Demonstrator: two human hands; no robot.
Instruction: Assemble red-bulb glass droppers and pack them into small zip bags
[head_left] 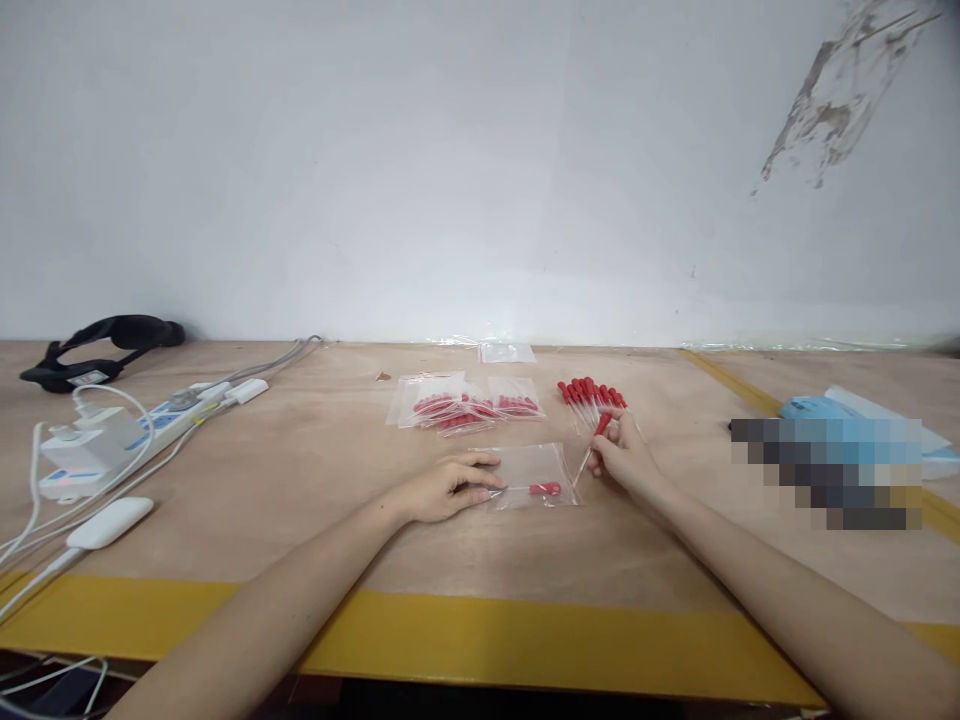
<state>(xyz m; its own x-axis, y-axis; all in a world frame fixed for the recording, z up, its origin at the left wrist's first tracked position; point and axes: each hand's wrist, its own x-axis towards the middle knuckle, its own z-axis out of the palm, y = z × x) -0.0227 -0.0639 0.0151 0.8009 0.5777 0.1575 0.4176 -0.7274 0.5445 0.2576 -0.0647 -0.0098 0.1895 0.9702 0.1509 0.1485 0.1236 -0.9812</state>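
Left hand: my left hand (450, 487) lay palm down on the desk (300, 500), fingers loosely curled, its fingertips pressing the left edge of a clear bag (534, 470) flat.
Right hand: my right hand (621, 455) was closed around a red-bulbed dropper (595, 440), pinching it near the bulb so the clear stem slanted down toward the bag's right edge.
Clear bag: it lay flat between my two hands, near the middle of the desk, with one dropper (536, 489) already inside, red bulb to the right.
Loose droppers: a bunch of loose droppers (589, 393) lay just beyond my right hand, red bulbs pointing away from me.
Filled bags: a cluster of filled bags (463, 403) with red bulbs inside lay overlapping beyond the clear bag, and an empty bag (507, 352) lay farther back by the wall.
Left side of desk: a white power strip (120, 440) with plugs and white cables, a small white device (109, 522) nearer me, and a black strap (101, 345) at the back.
Right side of desk: blue packets (847, 410), partly blurred out.
Desk edge: a yellow band (525, 630) ran along the near edge.
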